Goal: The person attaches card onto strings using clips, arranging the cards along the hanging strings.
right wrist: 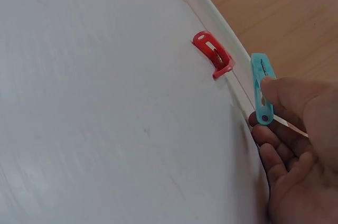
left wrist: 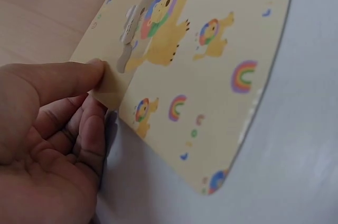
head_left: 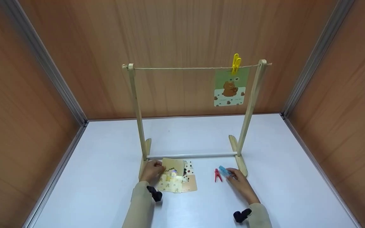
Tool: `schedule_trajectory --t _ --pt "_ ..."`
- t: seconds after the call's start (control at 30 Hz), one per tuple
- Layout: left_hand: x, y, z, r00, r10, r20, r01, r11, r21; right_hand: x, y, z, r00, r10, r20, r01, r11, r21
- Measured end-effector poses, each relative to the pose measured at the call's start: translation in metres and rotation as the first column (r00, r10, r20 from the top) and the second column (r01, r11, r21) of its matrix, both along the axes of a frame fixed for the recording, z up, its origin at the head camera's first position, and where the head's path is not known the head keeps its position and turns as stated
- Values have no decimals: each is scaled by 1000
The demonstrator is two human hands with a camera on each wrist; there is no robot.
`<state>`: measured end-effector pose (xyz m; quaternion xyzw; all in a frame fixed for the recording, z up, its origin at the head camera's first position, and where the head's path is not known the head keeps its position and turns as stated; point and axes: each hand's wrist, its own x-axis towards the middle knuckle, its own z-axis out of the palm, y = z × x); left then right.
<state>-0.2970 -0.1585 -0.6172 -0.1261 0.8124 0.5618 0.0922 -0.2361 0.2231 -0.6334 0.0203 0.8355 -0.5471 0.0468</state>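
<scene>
Left hand (head_left: 151,171) sits palm-in at about 7 o'clock of the rack (head_left: 137,107), thumb and fingers pinching the corner of a lion card (left wrist: 211,71), lifting it off the card pile (head_left: 188,185); it's pale yellow with rainbows. Right hand (head_left: 239,181) at roughly 5 o'clock, fingers curled on a blue peg (right wrist: 262,87), translucent plastic, red peg (right wrist: 213,55) just beside on the table (head_left: 106,177)

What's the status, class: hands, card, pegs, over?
Left hand pinches lion card corner. Right hand grips blue peg. Red peg lies on table beside it. String free left of yellow peg.
</scene>
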Motion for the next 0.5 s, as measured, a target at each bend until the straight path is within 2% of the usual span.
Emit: schedule_trajectory --t 0.23,0.37,0.5 --pt "0 -1 -1 1000 13 13 -13 1000 2 0 -3 0 1000 -11 0 11 1000 13" --pt "1 -1 -1 1000 7 -1 -7 1000 -11 0 -4 0 1000 -18 3 17 999 29" --pt "2 0 0 1000 2 -28 -2 1000 -7 -1 -4 -1 999 -17 -38 18 999 33"
